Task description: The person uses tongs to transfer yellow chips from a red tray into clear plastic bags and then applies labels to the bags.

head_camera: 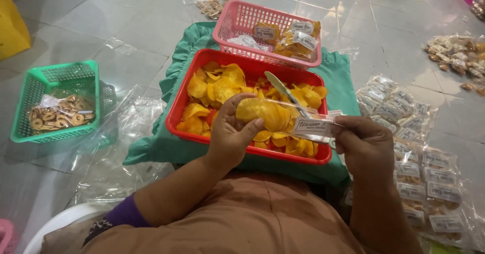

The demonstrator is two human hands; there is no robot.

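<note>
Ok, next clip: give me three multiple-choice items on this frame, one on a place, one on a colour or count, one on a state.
1. Where does the red tray of yellow chips sit?
A. on a green cushion
B. on bare tiles
C. inside the green basket

2. What colour is the basket behind the red tray?
A. blue
B. pink
C. white

3. What state is the clear bag between the hands in?
A. empty and flat
B. partly filled with chips
C. lying sealed on the floor

Answers:
1 A, the green cushion shows all round the tray.
2 B, its mesh walls are pink.
3 B, the left hand and right hand hold it with yellow chips inside.
</note>
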